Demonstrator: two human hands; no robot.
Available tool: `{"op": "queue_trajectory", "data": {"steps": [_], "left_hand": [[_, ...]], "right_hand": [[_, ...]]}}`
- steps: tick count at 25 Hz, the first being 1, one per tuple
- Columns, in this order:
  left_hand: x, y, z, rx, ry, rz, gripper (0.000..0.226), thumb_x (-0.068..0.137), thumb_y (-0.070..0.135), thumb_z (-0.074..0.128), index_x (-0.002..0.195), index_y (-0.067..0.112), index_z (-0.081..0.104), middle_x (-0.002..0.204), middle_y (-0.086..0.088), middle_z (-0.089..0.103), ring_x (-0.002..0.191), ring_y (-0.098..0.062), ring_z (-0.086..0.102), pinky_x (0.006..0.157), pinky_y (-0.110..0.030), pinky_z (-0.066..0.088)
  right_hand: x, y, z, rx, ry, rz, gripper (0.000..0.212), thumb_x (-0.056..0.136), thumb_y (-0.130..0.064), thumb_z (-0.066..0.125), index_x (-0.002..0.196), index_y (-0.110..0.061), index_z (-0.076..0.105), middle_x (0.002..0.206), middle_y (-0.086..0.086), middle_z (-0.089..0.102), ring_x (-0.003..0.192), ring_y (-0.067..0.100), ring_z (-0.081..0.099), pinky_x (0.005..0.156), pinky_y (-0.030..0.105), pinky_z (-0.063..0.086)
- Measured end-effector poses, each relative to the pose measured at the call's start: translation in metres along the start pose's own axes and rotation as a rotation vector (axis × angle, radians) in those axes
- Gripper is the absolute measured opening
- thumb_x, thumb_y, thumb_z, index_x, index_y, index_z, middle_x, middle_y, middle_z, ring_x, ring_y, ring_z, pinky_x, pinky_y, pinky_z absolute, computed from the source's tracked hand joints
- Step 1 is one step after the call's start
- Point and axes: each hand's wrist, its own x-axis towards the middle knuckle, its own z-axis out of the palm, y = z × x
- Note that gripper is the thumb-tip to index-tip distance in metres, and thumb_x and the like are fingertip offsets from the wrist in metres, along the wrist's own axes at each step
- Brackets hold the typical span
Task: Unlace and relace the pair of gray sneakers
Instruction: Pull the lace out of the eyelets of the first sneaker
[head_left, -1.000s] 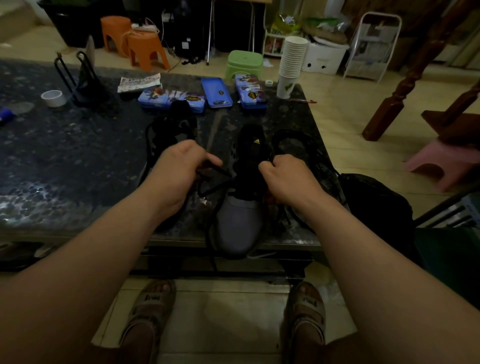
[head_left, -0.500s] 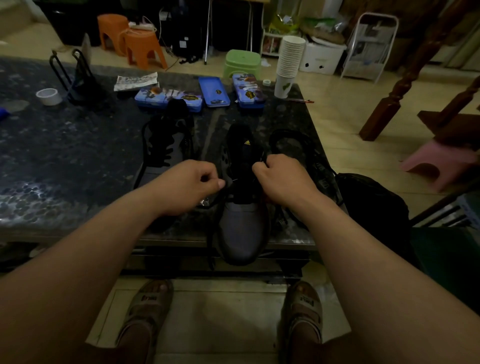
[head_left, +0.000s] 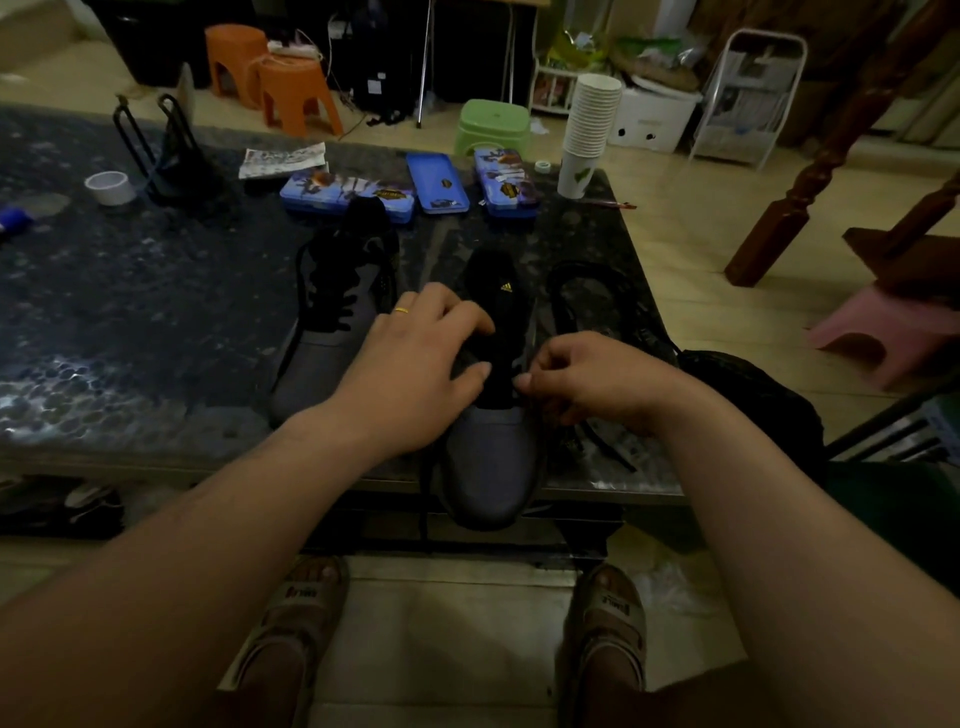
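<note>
Dark stone table (head_left: 156, 322): near sneaker (head_left: 488, 467), yellow Adidas logo (head_left: 506, 287) on its tongue. Our left hand (head_left: 415, 364) rests loose-fingered across it; our right hand (head_left: 587, 384) pinches the lace (head_left: 605, 447).

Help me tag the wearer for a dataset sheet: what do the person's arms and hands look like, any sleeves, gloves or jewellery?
The left arm and right arm are bare to the frame edge: no sleeves, watch or gloves show. The left hand wears a thin gold-coloured ring on one finger; the right hand shows none.
</note>
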Motion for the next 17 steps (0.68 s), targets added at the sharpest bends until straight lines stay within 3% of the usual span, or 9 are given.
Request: {"op": "queue_trajectory", "data": {"steps": [3, 7, 10, 11, 14, 17], "left_hand": [[0.002, 0.000, 0.003, 0.022, -0.054, 0.017, 0.035, 0.091, 0.051, 0.065, 0.123, 0.039, 0.058, 0.109, 0.007, 0.036, 0.104, -0.017, 0.039, 0.093, -0.043, 0.042], [0.006, 0.004, 0.000, 0.116, -0.060, 0.066, 0.028, 0.091, 0.053, 0.065, 0.115, 0.039, 0.059, 0.105, 0.008, 0.036, 0.103, -0.017, 0.039, 0.090, -0.043, 0.039], [0.005, 0.010, 0.001, 0.144, -0.081, 0.056, 0.014, 0.094, 0.047, 0.062, 0.102, 0.037, 0.064, 0.102, 0.009, 0.040, 0.105, -0.019, 0.043, 0.089, -0.043, 0.039], [0.006, 0.011, 0.001, 0.112, -0.071, 0.040, 0.010, 0.096, 0.044, 0.062, 0.100, 0.035, 0.064, 0.102, 0.009, 0.043, 0.104, -0.019, 0.045, 0.088, -0.044, 0.039], [0.010, 0.010, -0.001, -0.036, -0.039, -0.017, 0.006, 0.099, 0.033, 0.060, 0.094, 0.031, 0.057, 0.098, 0.009, 0.050, 0.098, -0.017, 0.049, 0.086, -0.044, 0.043], [0.008, 0.002, -0.004, -0.140, -0.115, -0.062, 0.013, 0.095, 0.026, 0.067, 0.097, 0.027, 0.054, 0.098, 0.009, 0.048, 0.087, -0.014, 0.056, 0.079, -0.038, 0.050]], "right_hand": [[-0.001, 0.003, -0.001, 0.037, 0.006, -0.001, 0.013, 0.098, -0.020, 0.069, 0.097, -0.008, 0.068, 0.084, 0.005, 0.068, 0.075, 0.015, 0.065, 0.059, 0.019, 0.053], [-0.004, 0.004, -0.003, 0.022, 0.076, -0.002, 0.007, 0.097, -0.006, 0.060, 0.101, -0.011, 0.064, 0.087, 0.009, 0.072, 0.073, 0.021, 0.072, 0.056, 0.026, 0.053], [-0.003, 0.002, 0.000, 0.029, 0.186, -0.163, 0.017, 0.093, 0.001, 0.062, 0.099, -0.015, 0.064, 0.079, 0.007, 0.069, 0.072, 0.033, 0.070, 0.060, 0.041, 0.057], [-0.002, 0.002, 0.000, 0.011, 0.201, -0.221, 0.020, 0.092, -0.001, 0.064, 0.099, -0.019, 0.066, 0.078, 0.002, 0.068, 0.071, 0.028, 0.069, 0.062, 0.040, 0.056], [-0.004, 0.001, 0.003, -0.130, 0.185, -0.321, 0.023, 0.092, -0.008, 0.071, 0.103, -0.028, 0.071, 0.074, -0.008, 0.064, 0.063, 0.000, 0.059, 0.062, 0.016, 0.046], [-0.002, 0.001, 0.012, -0.320, 0.246, -0.391, 0.018, 0.090, -0.015, 0.075, 0.103, -0.027, 0.075, 0.081, -0.007, 0.062, 0.071, 0.002, 0.058, 0.066, 0.020, 0.045]]}}
